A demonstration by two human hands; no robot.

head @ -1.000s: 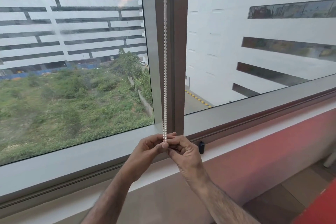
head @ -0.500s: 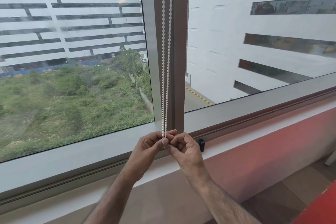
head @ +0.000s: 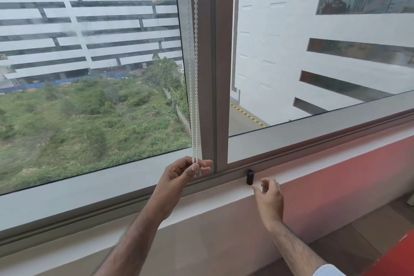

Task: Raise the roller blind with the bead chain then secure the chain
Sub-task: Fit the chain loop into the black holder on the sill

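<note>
My left hand (head: pixel 186 172) pinches the bead chain (head: pixel 194 74) at its bottom loop, my right hand (head: pixel 267 195) hangs loose and empty at four o'clock by what may be its black clip (head: pixel 249 177), so I'd hook it taut.

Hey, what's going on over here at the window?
A person is working a white bead chain that hangs in front of the grey window post. Their left hand pinches the chain's bottom end. The right hand holds nothing and hovers, loosely curled, beside a small black fitting on the lower window rail. The chain is not yet fastened to that fitting.
</note>
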